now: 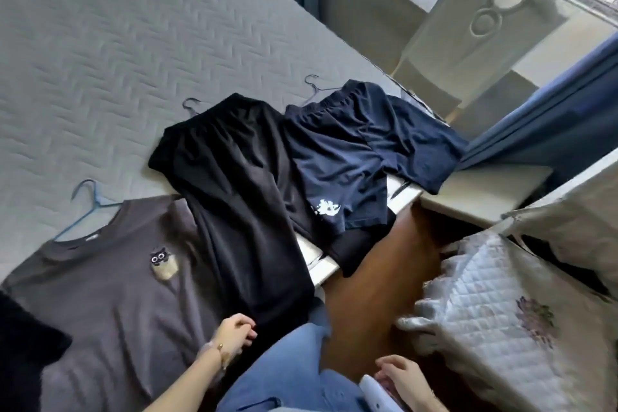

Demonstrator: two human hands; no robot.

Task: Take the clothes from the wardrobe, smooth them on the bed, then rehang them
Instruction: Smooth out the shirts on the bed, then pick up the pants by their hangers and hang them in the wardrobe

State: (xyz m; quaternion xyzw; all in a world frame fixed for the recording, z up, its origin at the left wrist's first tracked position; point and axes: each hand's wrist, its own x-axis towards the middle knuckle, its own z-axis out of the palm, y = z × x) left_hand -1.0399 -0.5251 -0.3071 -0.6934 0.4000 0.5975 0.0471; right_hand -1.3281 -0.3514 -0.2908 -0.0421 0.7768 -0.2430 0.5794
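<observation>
three garments lie flat in a row on the grey quilted bed [100,60]. nearest is a grey t-shirt [110,304] with a small owl-like patch on the chest, its neck on a blue hanger [87,207]. beside it, and overlapping its edge, are black trousers [240,197], whose legs run over the bed's edge. next come navy shorts [351,157] with a white print on one leg, lying partly over the trousers. a wire hook shows above the waistband of each of these two.

the left hand [234,333] rests where the t-shirt meets the trousers, fingers curled inward; whether they pinch cloth cannot be told. the right hand [401,378] hangs low over the floor, fingers loosely bent, just beside a white object [376,393]; whether it holds it cannot be told. blue jeans [284,375] show between the hands.

a pale quilted cover [495,318] lies to the right, with a blue curtain [541,117] and a pale chair [485,27] by the window beyond.
</observation>
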